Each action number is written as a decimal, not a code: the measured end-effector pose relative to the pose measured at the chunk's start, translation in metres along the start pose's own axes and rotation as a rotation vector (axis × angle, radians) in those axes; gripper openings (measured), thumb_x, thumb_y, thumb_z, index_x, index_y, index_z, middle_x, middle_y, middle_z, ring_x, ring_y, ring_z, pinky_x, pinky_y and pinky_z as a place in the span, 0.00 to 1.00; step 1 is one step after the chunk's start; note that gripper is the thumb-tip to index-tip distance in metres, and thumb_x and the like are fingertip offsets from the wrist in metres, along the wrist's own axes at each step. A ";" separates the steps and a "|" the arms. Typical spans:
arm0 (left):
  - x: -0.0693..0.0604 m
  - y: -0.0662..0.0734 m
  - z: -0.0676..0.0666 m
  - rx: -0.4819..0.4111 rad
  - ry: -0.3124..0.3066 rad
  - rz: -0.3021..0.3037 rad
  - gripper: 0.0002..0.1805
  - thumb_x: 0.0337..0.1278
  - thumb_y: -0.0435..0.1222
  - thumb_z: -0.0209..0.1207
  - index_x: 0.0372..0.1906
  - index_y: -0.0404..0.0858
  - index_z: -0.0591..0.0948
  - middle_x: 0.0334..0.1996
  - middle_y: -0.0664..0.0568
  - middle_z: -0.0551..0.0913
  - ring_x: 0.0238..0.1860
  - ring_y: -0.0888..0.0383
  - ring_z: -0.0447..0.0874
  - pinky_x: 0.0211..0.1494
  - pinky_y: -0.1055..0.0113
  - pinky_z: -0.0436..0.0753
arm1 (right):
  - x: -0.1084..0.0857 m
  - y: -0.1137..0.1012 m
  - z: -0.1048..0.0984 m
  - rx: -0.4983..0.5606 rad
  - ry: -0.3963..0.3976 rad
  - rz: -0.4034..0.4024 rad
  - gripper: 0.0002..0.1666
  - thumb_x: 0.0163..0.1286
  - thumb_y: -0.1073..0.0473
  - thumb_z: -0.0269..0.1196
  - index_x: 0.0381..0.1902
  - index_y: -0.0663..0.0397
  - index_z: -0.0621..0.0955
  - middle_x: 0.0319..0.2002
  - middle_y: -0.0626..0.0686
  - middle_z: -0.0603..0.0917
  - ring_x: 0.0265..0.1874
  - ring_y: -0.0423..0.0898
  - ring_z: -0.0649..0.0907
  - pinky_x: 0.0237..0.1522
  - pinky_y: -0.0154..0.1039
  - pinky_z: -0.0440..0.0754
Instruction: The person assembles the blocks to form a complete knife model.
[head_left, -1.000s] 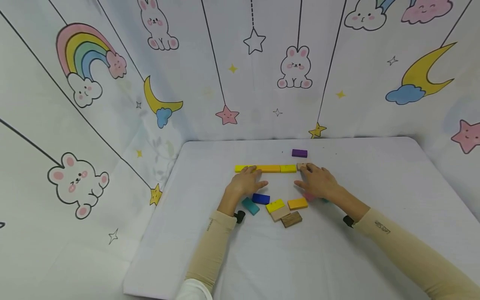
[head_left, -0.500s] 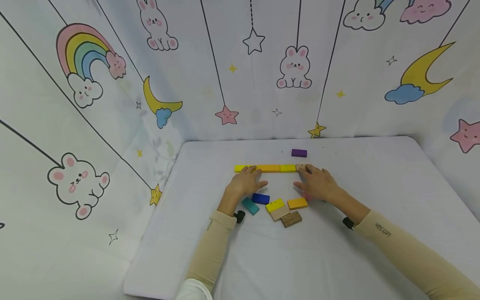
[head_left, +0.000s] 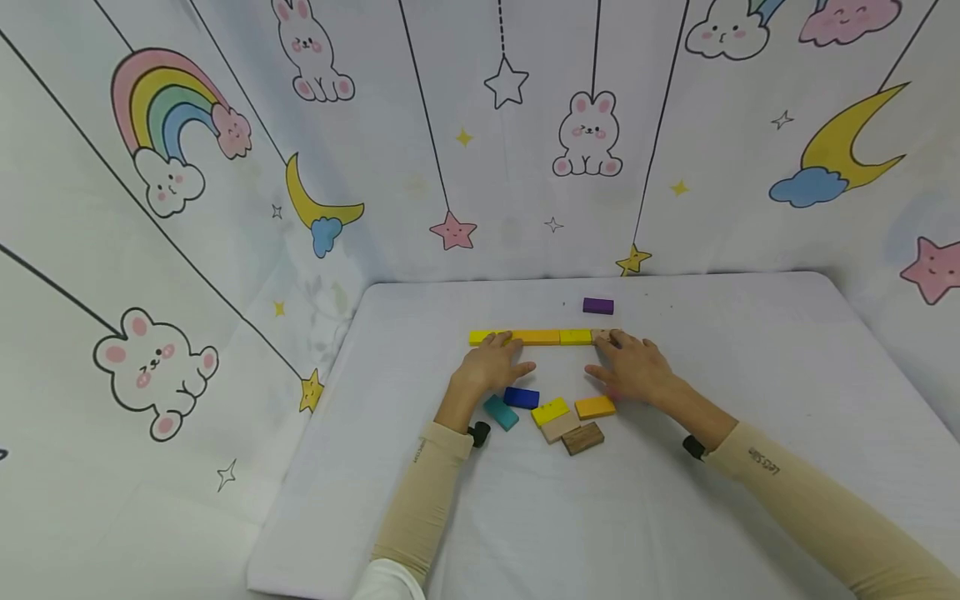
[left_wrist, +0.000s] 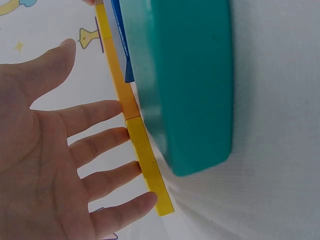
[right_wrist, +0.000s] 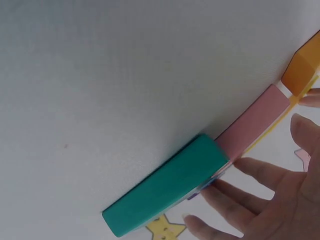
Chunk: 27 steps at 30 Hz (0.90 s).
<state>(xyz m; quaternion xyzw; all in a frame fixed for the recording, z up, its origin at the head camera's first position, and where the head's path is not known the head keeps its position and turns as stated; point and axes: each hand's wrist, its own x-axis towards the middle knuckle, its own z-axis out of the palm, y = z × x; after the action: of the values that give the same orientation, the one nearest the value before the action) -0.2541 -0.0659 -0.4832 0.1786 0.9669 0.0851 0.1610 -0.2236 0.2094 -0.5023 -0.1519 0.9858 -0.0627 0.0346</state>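
Observation:
A straight row of blocks lies across the table: a yellow block [head_left: 480, 337] at the left end, an orange block [head_left: 540, 337], another yellow block [head_left: 576, 337], and a plain wooden block [head_left: 601, 335] at the right end. My left hand [head_left: 491, 367] has its fingers spread, the tips touching the near side of the left yellow and orange blocks. With fingers extended, my right hand [head_left: 637, 367] touches the wooden block, which it partly covers. Below that hand, a pink block [right_wrist: 254, 120] and a teal block [right_wrist: 167, 185] show in the right wrist view.
A purple block [head_left: 598, 306] lies behind the row. Nearer me are a teal block [head_left: 501, 412], a blue block [head_left: 521, 397], a yellow block [head_left: 551, 412], a pale wooden block [head_left: 561, 427], a brown block [head_left: 583, 438] and an orange block [head_left: 595, 407] on the white table [head_left: 360, 500].
My right hand has shifted slightly left, and the plain wooden block has moved against the yellow block, closing a small gap. My left hand stays in place.

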 end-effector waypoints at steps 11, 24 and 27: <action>0.002 -0.001 0.002 0.010 0.007 0.005 0.39 0.77 0.63 0.47 0.82 0.49 0.64 0.83 0.50 0.56 0.83 0.45 0.50 0.80 0.43 0.63 | 0.000 -0.001 -0.001 0.008 -0.001 0.001 0.40 0.80 0.40 0.58 0.77 0.60 0.69 0.73 0.71 0.68 0.69 0.70 0.72 0.68 0.69 0.71; 0.002 -0.002 0.003 0.008 0.005 0.010 0.39 0.77 0.63 0.48 0.82 0.49 0.64 0.84 0.50 0.56 0.83 0.45 0.50 0.79 0.42 0.63 | 0.000 0.006 0.000 0.098 -0.043 0.024 0.43 0.79 0.38 0.59 0.79 0.60 0.65 0.77 0.70 0.62 0.74 0.70 0.67 0.70 0.69 0.69; 0.001 -0.001 0.002 0.003 0.004 0.009 0.38 0.77 0.63 0.48 0.82 0.49 0.64 0.84 0.50 0.56 0.83 0.45 0.50 0.79 0.41 0.63 | -0.001 0.010 -0.002 0.123 -0.050 0.025 0.44 0.78 0.38 0.59 0.79 0.61 0.65 0.78 0.70 0.61 0.75 0.70 0.66 0.71 0.69 0.67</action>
<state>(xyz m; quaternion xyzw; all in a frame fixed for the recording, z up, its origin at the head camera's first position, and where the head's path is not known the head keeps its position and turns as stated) -0.2551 -0.0666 -0.4859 0.1829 0.9666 0.0848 0.1583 -0.2256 0.2197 -0.5019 -0.1388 0.9807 -0.1188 0.0690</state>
